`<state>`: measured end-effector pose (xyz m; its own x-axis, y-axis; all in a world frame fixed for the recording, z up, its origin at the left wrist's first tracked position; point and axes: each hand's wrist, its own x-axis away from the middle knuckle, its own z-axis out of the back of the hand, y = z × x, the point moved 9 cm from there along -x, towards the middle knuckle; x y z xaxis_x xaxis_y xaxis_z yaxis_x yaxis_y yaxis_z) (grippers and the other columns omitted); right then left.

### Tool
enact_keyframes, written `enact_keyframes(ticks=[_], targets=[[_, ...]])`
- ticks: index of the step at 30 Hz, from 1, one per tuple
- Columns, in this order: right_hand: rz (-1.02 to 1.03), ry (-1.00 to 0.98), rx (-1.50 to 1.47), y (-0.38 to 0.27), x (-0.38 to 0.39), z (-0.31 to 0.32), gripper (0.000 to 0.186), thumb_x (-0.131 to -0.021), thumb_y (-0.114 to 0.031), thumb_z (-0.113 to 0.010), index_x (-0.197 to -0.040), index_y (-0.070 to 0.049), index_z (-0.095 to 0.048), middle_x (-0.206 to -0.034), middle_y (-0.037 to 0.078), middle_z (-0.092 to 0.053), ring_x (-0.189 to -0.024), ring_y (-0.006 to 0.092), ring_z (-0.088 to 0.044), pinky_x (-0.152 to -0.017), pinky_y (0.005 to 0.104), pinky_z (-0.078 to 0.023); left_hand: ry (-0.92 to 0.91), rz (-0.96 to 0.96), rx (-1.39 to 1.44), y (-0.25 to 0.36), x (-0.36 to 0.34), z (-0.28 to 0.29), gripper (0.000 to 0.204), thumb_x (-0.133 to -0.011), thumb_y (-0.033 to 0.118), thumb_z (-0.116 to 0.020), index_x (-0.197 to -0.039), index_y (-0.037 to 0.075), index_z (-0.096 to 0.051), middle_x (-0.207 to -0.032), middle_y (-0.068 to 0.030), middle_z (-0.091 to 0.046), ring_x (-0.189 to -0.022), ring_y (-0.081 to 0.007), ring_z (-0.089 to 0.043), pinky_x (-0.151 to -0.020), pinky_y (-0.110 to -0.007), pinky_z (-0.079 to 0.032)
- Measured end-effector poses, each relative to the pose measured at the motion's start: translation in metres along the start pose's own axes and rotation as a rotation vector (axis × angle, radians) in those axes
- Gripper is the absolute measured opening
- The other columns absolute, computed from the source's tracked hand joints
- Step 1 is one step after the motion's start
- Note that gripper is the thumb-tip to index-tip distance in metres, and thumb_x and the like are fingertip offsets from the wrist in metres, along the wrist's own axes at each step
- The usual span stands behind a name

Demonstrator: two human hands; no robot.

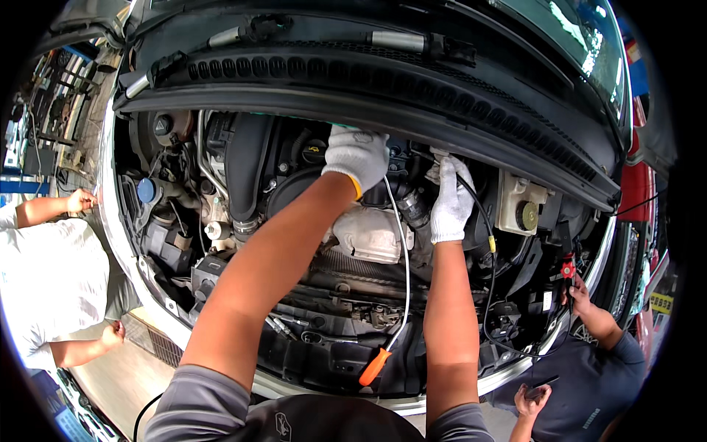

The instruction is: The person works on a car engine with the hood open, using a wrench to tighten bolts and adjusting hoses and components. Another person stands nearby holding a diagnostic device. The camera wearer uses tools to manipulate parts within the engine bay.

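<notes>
My left hand, in a white knit glove with a yellow cuff, reaches deep into the engine bay beneath the black cowl panel. Its fingers are hidden there. Beside it a thin pale flexible shaft emerges and curves down to an orange handle, which rests at the front of the bay. My right hand, gloved too, is raised farther right with curled fingers, closed on a black cable. This cable passes over the hand and loops down to the right, with a yellow band on it.
A silvery heat shield lies below my left hand. At right are a reservoir with a dark yellow cap and a red clamp. One person stands at the right, a phone-like device in hand; another stands left.
</notes>
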<state>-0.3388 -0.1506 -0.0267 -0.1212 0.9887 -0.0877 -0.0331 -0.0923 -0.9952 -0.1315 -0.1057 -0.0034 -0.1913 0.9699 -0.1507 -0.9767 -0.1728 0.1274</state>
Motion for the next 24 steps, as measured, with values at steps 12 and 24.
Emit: enact_keyframes(ticks=[12,24], targets=[[-0.034,-0.240,0.364,-0.006,-0.018,-0.073,0.032,-0.099,-0.025,-0.076,-0.119,0.001,-0.075,-0.116,0.011,-0.077,-0.110,0.0223,-0.070,-0.101,0.0369,-0.050,0.027,0.111,0.117,-0.029,0.005,-0.034,0.037,-0.098,0.039,-0.062,-0.120,0.011,-0.073,-0.114,-0.0132,-0.075,-0.114,-0.0320,-0.066,-0.109,-0.045,-0.045],[-0.151,-0.511,0.884,0.006,-0.025,-0.106,0.086,-0.100,-0.071,-0.040,-0.135,0.003,-0.066,-0.137,0.034,-0.062,-0.132,0.0494,-0.056,-0.114,0.0498,-0.041,0.165,0.122,0.225,-0.025,0.009,-0.014,0.034,-0.092,0.039,-0.067,-0.114,0.015,-0.079,-0.112,-0.0111,-0.077,-0.113,-0.0305,-0.067,-0.106,-0.049,-0.046]])
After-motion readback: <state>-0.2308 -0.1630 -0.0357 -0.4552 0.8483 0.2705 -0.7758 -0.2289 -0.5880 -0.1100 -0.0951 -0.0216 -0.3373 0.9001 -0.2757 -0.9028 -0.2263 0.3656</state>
